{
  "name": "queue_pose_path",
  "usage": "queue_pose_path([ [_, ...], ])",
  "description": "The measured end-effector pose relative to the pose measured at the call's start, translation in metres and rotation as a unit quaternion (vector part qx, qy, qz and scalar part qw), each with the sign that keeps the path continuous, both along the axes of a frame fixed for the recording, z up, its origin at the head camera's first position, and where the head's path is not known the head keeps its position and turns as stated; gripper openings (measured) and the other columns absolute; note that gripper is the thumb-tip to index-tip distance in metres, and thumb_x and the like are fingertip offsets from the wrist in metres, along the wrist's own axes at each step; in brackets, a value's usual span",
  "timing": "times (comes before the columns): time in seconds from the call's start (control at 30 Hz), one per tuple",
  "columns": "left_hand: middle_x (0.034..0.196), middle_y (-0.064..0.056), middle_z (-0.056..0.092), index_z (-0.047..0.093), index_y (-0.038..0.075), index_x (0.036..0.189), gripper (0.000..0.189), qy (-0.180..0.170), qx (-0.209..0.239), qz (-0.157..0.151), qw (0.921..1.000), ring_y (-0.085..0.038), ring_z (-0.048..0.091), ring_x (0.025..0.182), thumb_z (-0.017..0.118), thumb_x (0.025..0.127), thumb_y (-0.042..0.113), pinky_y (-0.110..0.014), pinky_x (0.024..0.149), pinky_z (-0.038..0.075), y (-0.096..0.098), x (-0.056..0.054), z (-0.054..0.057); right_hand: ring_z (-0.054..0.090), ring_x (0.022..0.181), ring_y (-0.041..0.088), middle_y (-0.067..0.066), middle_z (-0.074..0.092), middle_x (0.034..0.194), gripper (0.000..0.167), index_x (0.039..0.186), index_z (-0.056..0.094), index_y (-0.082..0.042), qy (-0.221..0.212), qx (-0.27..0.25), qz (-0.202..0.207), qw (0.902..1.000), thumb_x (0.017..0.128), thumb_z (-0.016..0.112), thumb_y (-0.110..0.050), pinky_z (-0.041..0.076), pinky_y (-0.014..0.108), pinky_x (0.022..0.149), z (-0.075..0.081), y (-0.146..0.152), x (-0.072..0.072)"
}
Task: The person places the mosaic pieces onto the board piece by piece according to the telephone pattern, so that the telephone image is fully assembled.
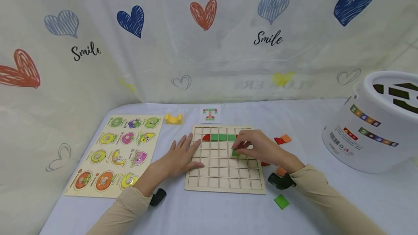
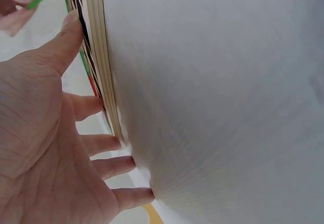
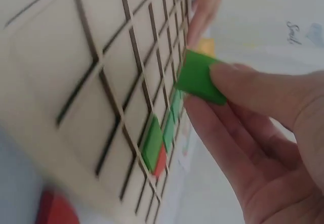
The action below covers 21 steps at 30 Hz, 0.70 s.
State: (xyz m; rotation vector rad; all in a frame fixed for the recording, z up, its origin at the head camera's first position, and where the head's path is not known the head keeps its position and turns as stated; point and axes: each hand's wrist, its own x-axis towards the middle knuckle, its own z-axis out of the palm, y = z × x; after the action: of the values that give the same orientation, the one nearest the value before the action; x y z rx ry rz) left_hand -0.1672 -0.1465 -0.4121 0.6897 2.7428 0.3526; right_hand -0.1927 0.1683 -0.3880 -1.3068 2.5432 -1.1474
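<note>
Grip of right hand pinches green tile above board; left hand spreads at its left edge. Upper-row tiles are set; loose tiles right of board remain unplaced.

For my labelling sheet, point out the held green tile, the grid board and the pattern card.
Held green tile (image 3: 196, 77): right wrist view, on its broad face.
Grid board (image 1: 224, 162): head view, on a bare cell near its middle.
Pattern card (image 1: 210, 114): head view, on its printed figure.
</note>
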Motion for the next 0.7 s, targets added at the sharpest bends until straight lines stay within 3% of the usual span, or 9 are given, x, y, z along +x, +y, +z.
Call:
queue_pose_path([
  [0.4, 0.173, -0.024, 0.007, 0.024, 0.013, 0.168, 0.085, -0.009, -0.007, 0.009, 0.9999, -0.045, 0.007, 0.159, 0.055, 0.103, 0.059, -0.068, 0.124, 0.011, 0.001, -0.001, 0.0, 0.071, 0.088, 0.018, 0.006, 0.074, 0.096, 0.014, 0.102, 0.079, 0.001, -0.017, -0.053, -0.022, 0.9982, 0.089, 0.08, 0.004, 0.062, 0.031, 0.079, -0.008, -0.061, -0.014],
  [0.7, 0.172, -0.026, 0.008, 0.025, 0.009, 0.167, 0.084, 0.0, -0.007, 0.0, 1.0, -0.047, 0.009, 0.158, 0.054, 0.105, 0.057, -0.071, 0.122, 0.013, 0.001, 0.0, 0.001, 0.07, 0.09, 0.017, 0.006, 0.074, 0.098, 0.016, 0.105, 0.079, 0.002, -0.014, -0.043, -0.027, 0.9986, 0.09, 0.079, 0.005, 0.061, 0.029, 0.078, -0.013, -0.082, -0.022],
])
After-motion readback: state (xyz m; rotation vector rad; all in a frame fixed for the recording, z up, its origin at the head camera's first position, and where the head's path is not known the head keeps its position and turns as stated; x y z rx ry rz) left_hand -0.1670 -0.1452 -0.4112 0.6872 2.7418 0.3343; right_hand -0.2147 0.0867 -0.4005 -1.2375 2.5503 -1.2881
